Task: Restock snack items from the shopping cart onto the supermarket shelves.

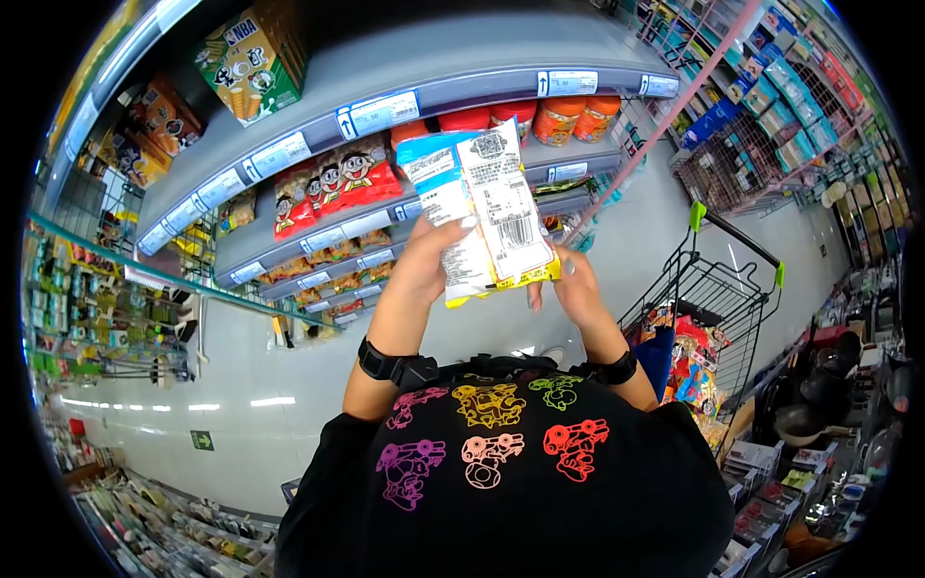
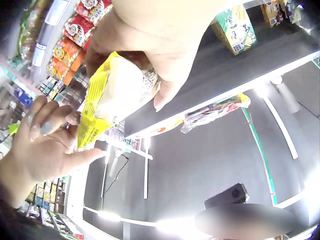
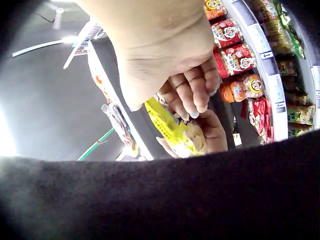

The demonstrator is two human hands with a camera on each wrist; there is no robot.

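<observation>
A white snack bag (image 1: 496, 207) with a blue corner and yellow bottom edge is held up in front of the shelf, its barcode and small print towards the head camera. My left hand (image 1: 429, 255) grips its left side, thumb across the printed face and fingers behind. Beside the bag's lower right corner is my right hand (image 1: 578, 284). In the left wrist view, the right hand (image 2: 42, 145) has its thumb stretched out and fingers loosely bent by the bag's yellow edge (image 2: 92, 105). The right wrist view shows the right hand's fingers (image 3: 187, 92) relaxed against the bag's side.
Shelves ahead carry red snack packs (image 1: 337, 188), orange-lidded jars (image 1: 559, 120) and a green-and-yellow box (image 1: 251, 67) above. A loaded shopping cart (image 1: 713, 318) stands at my right. Cookware (image 1: 809, 414) is displayed behind it. Grey floor (image 1: 260, 385) lies to the left.
</observation>
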